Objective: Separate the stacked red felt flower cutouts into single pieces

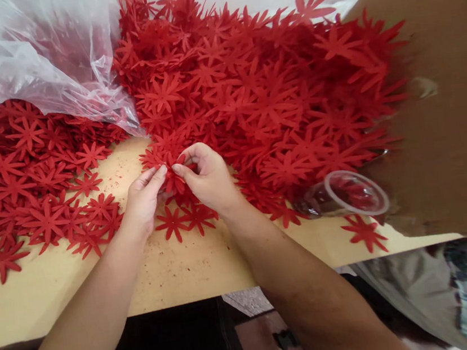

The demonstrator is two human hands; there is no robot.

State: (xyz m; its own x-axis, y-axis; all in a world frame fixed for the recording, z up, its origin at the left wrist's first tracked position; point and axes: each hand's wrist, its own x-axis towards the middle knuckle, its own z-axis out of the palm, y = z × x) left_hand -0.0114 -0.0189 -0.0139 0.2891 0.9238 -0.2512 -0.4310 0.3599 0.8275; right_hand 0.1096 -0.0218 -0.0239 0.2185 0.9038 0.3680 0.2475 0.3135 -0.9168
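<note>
Between my two hands is a red flower-shaped cutout (179, 183) with narrow petals, held above the table. My left hand (144, 194) pinches its left side between thumb and fingers. On the other side my right hand (208, 175) grips it, thumb and index finger pressed together near the middle. Whether the piece is one layer or several I cannot tell. Two loose red cutouts (172, 223) lie on the table just below my hands. Behind them rises a large heap of the same red cutouts (258, 98).
A second pile of red cutouts (42, 176) spreads at the left, partly under a clear plastic bag (62, 65). At the right a clear plastic cup (357, 192) lies on its side by a brown cardboard panel (441, 104). The pale table (186, 271) ends close to my forearms.
</note>
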